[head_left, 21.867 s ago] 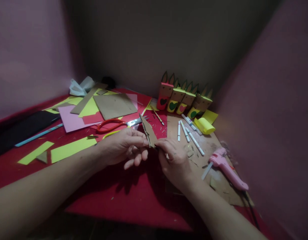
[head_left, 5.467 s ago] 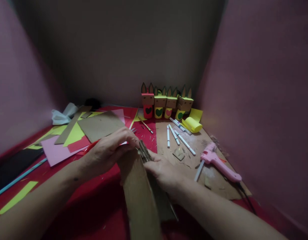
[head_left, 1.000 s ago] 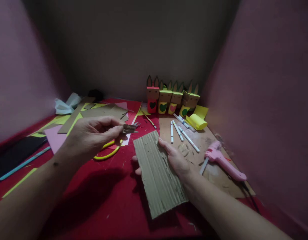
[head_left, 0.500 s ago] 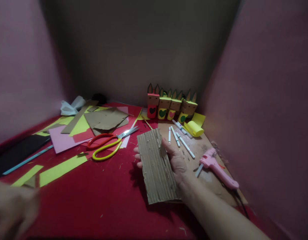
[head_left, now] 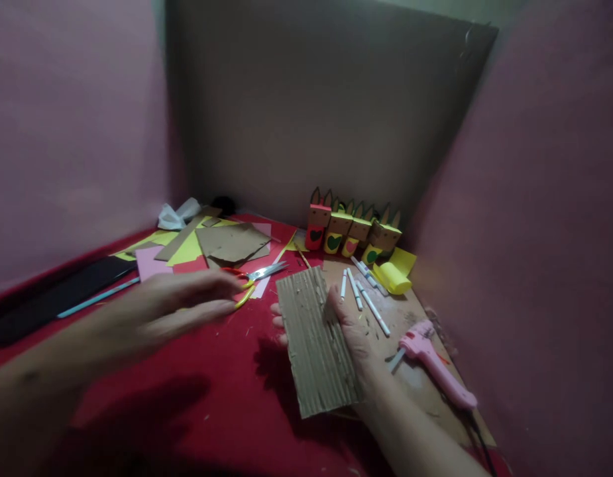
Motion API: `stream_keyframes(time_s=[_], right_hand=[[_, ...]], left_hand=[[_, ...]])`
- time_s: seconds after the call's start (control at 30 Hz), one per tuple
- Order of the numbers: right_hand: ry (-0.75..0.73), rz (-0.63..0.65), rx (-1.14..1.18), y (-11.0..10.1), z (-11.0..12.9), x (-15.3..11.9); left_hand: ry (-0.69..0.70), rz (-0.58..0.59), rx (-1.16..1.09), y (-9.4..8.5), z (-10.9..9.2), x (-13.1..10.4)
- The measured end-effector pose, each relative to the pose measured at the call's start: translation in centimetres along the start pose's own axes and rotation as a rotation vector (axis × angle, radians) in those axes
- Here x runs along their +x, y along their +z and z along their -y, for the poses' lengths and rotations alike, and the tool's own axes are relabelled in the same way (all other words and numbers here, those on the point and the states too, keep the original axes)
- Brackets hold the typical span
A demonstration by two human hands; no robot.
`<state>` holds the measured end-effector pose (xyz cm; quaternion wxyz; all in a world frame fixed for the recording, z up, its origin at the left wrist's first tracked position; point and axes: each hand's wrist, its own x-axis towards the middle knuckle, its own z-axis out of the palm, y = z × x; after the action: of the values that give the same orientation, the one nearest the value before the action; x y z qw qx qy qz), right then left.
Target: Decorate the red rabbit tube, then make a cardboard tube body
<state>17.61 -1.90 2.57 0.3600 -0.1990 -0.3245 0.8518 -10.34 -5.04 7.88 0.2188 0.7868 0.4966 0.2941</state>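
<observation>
A rectangular piece of corrugated cardboard (head_left: pixel 316 348) rests in my right hand (head_left: pixel 358 348), thumb on its right edge and fingertips showing past the left. Farther left, my left hand (head_left: pixel 187 301) reaches over the red cloth, thumb and fingers apart. Its fingertips come right up to the scissors (head_left: pixel 269 270), with red and yellow handles that the hand partly hides. Whether the fingers touch the handles I cannot tell. Nothing shows between them.
Cardboard and coloured paper scraps (head_left: pixel 231 242) lie behind the scissors. At the back stand several animal-eared paper figures (head_left: pixel 358 228). White markers (head_left: pixel 373 308), a yellow paper roll (head_left: pixel 393 277) and a pink glue gun (head_left: pixel 435 364) are on the right. A black slab (head_left: pixel 62 298) lies left.
My left hand has swung from the lower left corner up and right to the scissors. The right hand keeps holding the cardboard in nearly the same place. The view has shifted.
</observation>
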Motion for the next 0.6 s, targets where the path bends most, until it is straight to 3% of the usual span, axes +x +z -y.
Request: stream_keyframes(time_s=[0.1, 0.13, 0.2, 0.27, 0.33, 0.4, 0.5, 0.6], right_hand=[[0.015, 0.031, 0.007, 0.1, 0.1, -0.1], [0.005, 0.024, 0.008, 0.1, 0.1, -0.2], [-0.001, -0.004, 0.001, 0.2, 0.2, -0.3], [0.036, -0.021, -0.015, 0.3, 0.1, -0.5], [0.080, -0.038, -0.030, 0.6, 0.0, -0.5], [0.028, -0.116, -0.044, 0.9, -0.2, -0.3], [-0.180, -0.311, -0.072, 1.1, -0.6, 0.0], [-0.264, -0.383, -0.091, 1.0, -0.8, 0.2]], left_hand=[[0.162, 0.048, 0.009, 2.8, -4.4, 6.7], [0.171, 0.065, -0.026, 3.6, -5.2, 8.3], [0.107, 0.215, -0.204, 4.7, -5.6, 10.2], [0.004, 0.370, -0.433, 5.5, -4.8, 10.6], [-0.063, 0.439, -0.634, 6.0, -3.5, 10.5], [-0.112, 0.433, -0.772, 6.3, -2.2, 10.4], [-0.173, 0.415, -0.866, 6.5, -1.0, 10.3], [-0.158, 0.421, -0.879, 6.5, -0.6, 10.4]])
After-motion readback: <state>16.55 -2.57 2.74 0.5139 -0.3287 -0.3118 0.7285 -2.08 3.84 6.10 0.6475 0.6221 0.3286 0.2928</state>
